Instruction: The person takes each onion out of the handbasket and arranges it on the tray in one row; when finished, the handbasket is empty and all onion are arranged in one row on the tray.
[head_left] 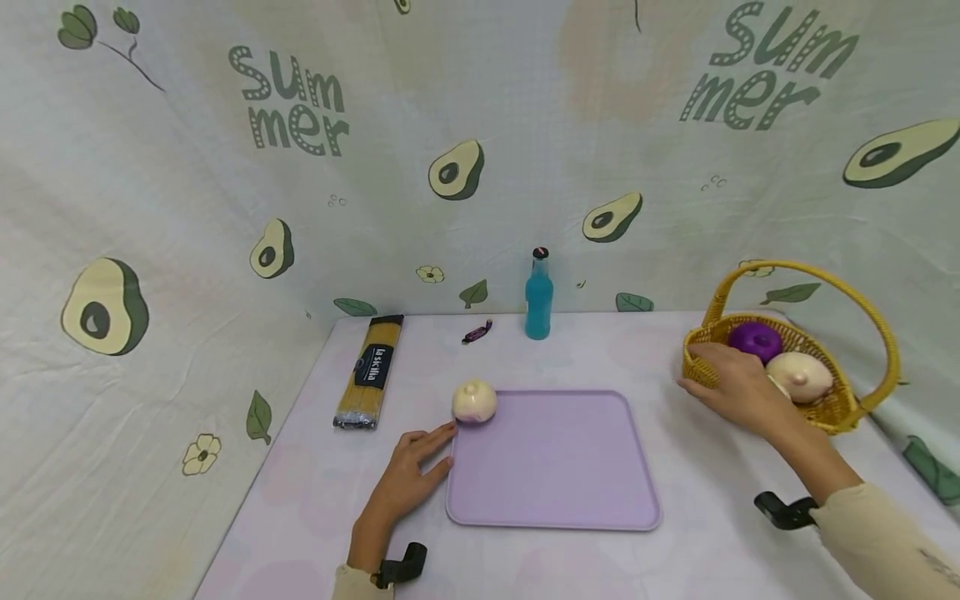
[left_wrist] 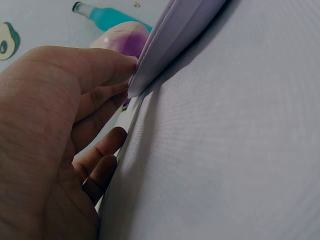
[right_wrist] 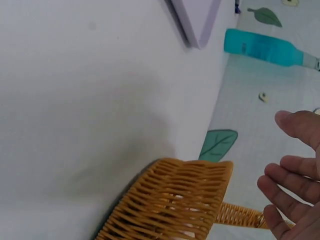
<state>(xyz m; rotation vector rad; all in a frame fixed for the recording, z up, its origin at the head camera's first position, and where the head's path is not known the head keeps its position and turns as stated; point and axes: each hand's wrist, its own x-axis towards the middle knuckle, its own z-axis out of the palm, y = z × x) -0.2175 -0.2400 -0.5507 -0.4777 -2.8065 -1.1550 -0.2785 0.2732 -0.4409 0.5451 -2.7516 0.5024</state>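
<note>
Fingers of right hand, spread loose, reach over basket; light, stiff onions beneath suit a whole-hand grasp

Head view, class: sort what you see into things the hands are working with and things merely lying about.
In hand: tray, touched by left hand; onion on tray; basket at right hand, holding purple onion and pale onion.

Lying about: spaghetti packet, blue bottle, sweet.

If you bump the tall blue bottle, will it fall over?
Probably. The blue bottle stands upright, tall and narrow on a small base, so it likely tips easily. Being round, it would probably roll on the table. It looks like glass, so maybe breakable.
</note>
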